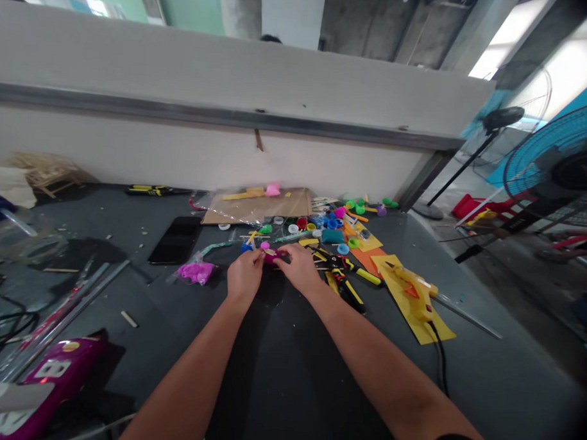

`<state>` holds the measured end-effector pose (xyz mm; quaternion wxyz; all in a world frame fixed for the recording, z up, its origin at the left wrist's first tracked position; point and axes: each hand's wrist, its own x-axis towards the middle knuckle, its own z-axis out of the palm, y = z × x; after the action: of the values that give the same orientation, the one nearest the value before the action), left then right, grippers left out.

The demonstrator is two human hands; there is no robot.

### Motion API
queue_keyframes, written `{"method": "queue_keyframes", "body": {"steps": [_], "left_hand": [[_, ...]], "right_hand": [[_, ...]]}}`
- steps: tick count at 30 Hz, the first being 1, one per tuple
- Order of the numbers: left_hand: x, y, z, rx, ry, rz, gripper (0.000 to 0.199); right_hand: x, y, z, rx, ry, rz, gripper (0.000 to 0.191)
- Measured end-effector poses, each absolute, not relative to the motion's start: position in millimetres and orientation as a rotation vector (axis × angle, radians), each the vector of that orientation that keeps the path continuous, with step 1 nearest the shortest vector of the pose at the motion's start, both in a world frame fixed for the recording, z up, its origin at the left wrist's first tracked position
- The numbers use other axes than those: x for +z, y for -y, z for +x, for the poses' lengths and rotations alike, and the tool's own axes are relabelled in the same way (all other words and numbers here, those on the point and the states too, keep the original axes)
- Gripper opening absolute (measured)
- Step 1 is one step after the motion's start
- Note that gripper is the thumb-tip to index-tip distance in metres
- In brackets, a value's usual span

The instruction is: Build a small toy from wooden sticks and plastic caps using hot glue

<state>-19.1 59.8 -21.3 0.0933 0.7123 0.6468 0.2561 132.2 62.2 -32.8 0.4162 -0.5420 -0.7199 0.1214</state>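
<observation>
The left hand [244,275] and right hand [297,267] grip narrow on a small pink thing [272,256], it seems, keeping it steady; a hot glue gun [409,289] lies right of the grip on yellow card [413,314].

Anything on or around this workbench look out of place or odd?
A small brown strip hangs askew below the metal rail on the wall, apart from all the craft materials. A loose wooden stick also lies stray on the dark bench, away from the main pile.
</observation>
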Motion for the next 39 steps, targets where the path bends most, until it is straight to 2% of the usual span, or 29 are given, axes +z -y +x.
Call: {"method": "queue_keyframes", "body": {"steps": [11, 19, 39], "left_hand": [[-24.0, -60.1, -20.3, 0.799, -1.876, 2.147, 0.03], [-19.1, -58.0, -18.3, 0.753, -1.888, 2.125, 0.029], [-15.8, -59.7, -18.5, 0.693, -1.922, 2.148, 0.03]], "right_hand": [[-34.0, -62.9, 133.5, 0.318, 1.814, -1.397, 0.024], [-32.0, -64.7, 128.7, 0.291, 1.813, -1.347, 0.009], [-35.2, -69.6, 123.5, 0.295, 1.778, -1.365, 0.011]]}}
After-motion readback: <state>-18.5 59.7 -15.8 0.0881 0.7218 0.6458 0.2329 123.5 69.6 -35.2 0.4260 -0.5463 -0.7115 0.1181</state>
